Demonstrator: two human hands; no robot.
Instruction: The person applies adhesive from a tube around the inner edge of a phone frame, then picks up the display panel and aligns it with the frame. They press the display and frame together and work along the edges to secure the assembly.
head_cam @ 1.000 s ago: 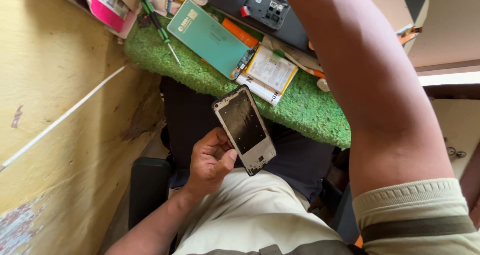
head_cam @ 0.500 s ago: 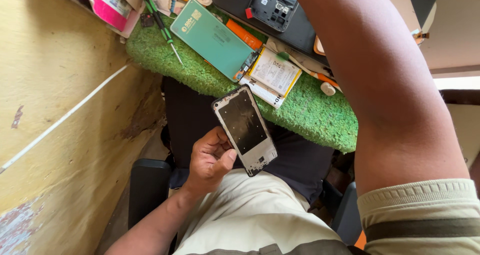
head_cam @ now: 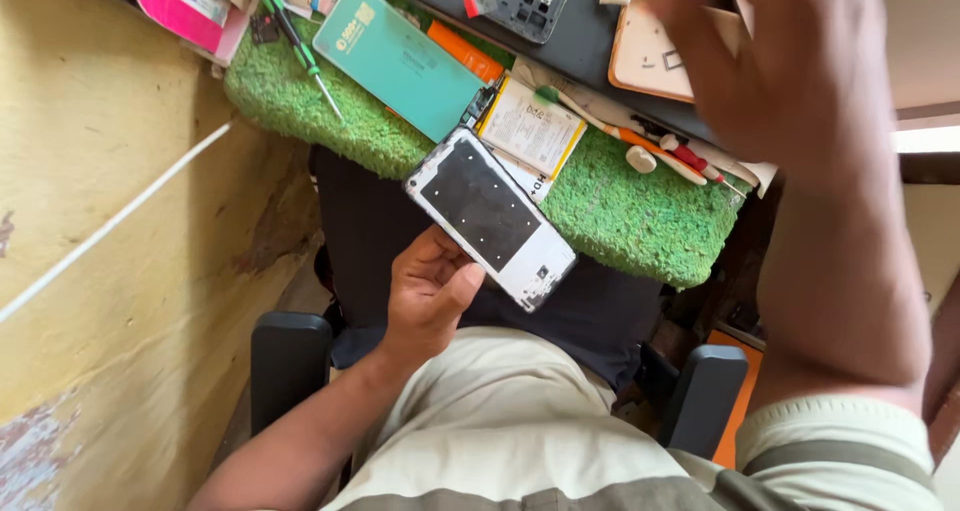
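Wall (head_cam: 110, 221): yellow, scuffed, close on the left.
Desk (head_cam: 640, 221): covered in green artificial turf, crowded with parts and tools.
Right hand (head_cam: 790, 61): raised over the desk, blurred; whether fingers apart or together, cannot tell; holding nothing visible.
Left hand (head_cam: 430, 291): below the desk edge, over the lap; fingers curled under and thumb pressed on the phone frame.
Phone frame (head_cam: 492, 216): white-rimmed, dark panel, tilted, upper end over the turf edge; likely light, stiff, thin and fragile; best gripped along the long edges, not the panel.
Teal back cover (head_cam: 398, 59): flat on turf.
Battery (head_cam: 530, 126): white and yellow, just beside the frame.
Screwdriver (head_cam: 295, 41): green handle, near the cover.
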